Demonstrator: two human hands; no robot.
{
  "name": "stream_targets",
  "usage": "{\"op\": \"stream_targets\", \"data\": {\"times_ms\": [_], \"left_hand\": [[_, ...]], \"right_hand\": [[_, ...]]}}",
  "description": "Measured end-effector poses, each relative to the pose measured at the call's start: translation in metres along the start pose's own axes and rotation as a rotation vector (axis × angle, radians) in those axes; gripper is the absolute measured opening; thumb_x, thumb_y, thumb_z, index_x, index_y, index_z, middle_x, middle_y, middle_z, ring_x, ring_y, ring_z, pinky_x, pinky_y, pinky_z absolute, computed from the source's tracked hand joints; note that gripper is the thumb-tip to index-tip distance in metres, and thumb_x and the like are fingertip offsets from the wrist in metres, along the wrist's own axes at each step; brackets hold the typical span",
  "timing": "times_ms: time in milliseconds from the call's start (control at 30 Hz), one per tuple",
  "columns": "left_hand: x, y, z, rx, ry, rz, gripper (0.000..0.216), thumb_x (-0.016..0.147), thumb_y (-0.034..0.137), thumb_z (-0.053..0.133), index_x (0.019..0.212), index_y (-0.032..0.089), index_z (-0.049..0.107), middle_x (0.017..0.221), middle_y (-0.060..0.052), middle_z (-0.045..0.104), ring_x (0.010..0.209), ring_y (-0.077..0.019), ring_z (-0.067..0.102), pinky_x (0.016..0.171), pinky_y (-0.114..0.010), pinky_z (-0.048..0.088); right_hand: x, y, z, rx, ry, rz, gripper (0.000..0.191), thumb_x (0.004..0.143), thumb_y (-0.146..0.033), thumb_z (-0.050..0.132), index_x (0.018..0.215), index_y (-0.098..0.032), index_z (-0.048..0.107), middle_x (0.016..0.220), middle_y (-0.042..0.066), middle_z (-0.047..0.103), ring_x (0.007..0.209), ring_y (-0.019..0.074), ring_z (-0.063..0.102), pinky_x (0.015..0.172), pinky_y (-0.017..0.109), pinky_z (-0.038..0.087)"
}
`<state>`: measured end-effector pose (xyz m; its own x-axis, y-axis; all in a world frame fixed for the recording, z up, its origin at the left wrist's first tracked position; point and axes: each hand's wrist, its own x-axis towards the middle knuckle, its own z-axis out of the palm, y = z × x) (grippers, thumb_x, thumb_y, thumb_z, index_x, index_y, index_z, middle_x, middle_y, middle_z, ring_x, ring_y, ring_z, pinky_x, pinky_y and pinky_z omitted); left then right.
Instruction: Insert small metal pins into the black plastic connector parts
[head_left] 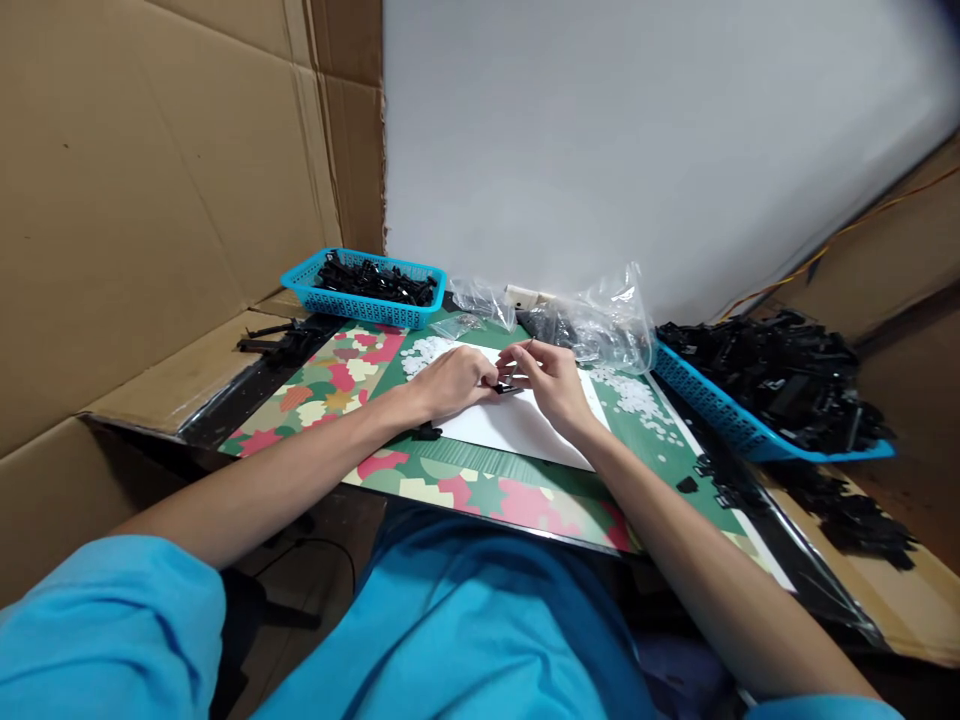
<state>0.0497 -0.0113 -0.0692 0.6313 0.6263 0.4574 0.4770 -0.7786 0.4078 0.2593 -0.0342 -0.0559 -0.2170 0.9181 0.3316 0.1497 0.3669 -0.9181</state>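
My left hand [456,382] is closed on a small black plastic part [508,388] over a white sheet of paper [517,432]. Just to its right, my right hand [553,380] has its thumb and fingers pinched together close to that part. Whatever sits in this pinch is too small to make out. Small white discs [426,353] lie loose beyond my left hand, and more white discs [634,393] are scattered to the right of the paper. Another black piece [427,431] rests by the paper's left edge, below my left wrist.
A blue basket [337,300] of black parts stands at the back left, a fuller blue basket [720,420] at the right. Clear plastic bags [607,325] lie along the back. Loose black parts [281,340] sit at the left edge. Cardboard [187,150] walls the left side.
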Motion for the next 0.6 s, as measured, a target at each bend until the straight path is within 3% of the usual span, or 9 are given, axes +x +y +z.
{"op": "stream_targets", "data": {"times_ms": [600], "left_hand": [[-0.0010, 0.0033, 0.0044, -0.020, 0.048, 0.003, 0.013, 0.087, 0.022, 0.072, 0.079, 0.019, 0.083, 0.076, -0.008, 0.077, 0.070, -0.0196, 0.069, 0.068, -0.032, 0.049]], "right_hand": [[0.0007, 0.0031, -0.0012, -0.302, -0.028, -0.122, 0.058, 0.098, -0.073, 0.061, 0.093, -0.018, 0.079, 0.088, 0.010, 0.078, 0.080, 0.0247, 0.073, 0.073, 0.035, 0.063]]}}
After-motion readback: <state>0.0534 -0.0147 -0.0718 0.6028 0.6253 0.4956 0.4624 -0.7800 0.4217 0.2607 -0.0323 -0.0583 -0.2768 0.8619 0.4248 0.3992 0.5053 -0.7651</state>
